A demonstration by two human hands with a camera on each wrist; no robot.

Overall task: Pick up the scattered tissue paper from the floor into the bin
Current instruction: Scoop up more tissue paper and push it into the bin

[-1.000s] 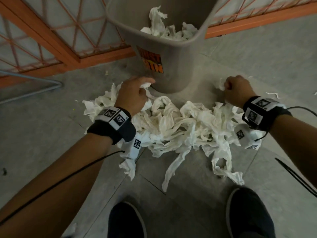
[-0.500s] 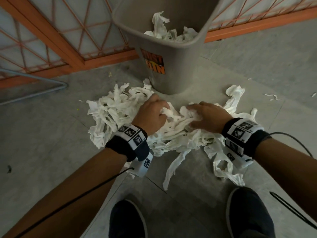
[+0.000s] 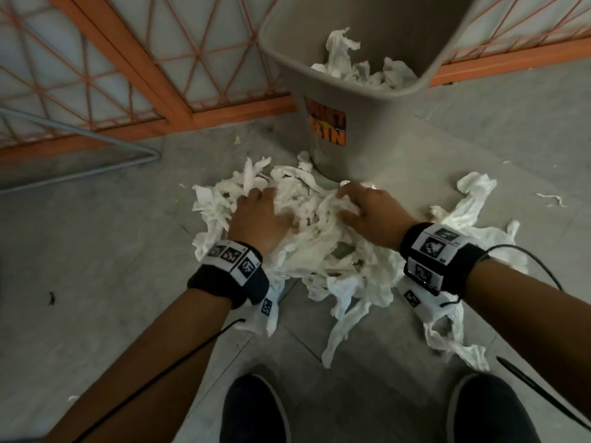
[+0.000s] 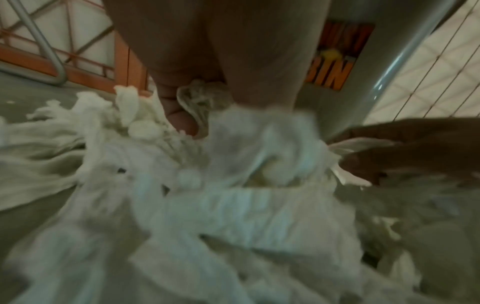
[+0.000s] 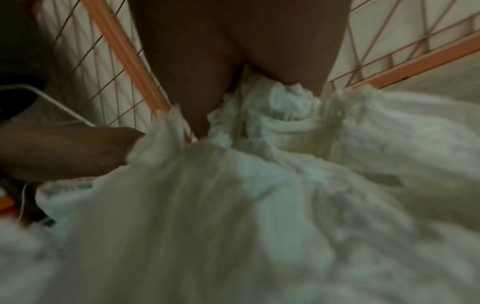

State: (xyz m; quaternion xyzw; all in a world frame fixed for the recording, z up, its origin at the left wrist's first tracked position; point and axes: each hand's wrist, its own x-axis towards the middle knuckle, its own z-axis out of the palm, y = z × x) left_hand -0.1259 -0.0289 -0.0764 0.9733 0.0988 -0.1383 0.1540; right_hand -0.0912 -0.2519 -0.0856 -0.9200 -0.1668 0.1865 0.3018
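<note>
A heap of white tissue paper (image 3: 319,251) lies on the grey tile floor in front of a grey bin (image 3: 323,91) with an orange sticker. More tissue (image 3: 361,71) sits inside the bin. My left hand (image 3: 259,212) digs into the heap's left side, and in the left wrist view its fingers (image 4: 182,117) curl round a wad of tissue (image 4: 205,96). My right hand (image 3: 364,209) lies on the heap's right side, close to the bin's foot. The right wrist view shows the right hand (image 5: 233,102) bunching tissue (image 5: 285,98) between thumb and fingers. The two hands are a short gap apart.
An orange lattice fence (image 3: 128,59) runs behind the bin, with a grey metal tube frame (image 3: 96,135) on the floor at left. A long tissue strip (image 3: 473,193) and small scraps (image 3: 550,199) lie to the right. My dark shoes (image 3: 252,410) (image 3: 489,410) stand just behind the heap.
Both hands swept in from the heap's outer edges to its middle, then slid forward toward the bin's foot. The tissue has bunched into a tighter heap.
</note>
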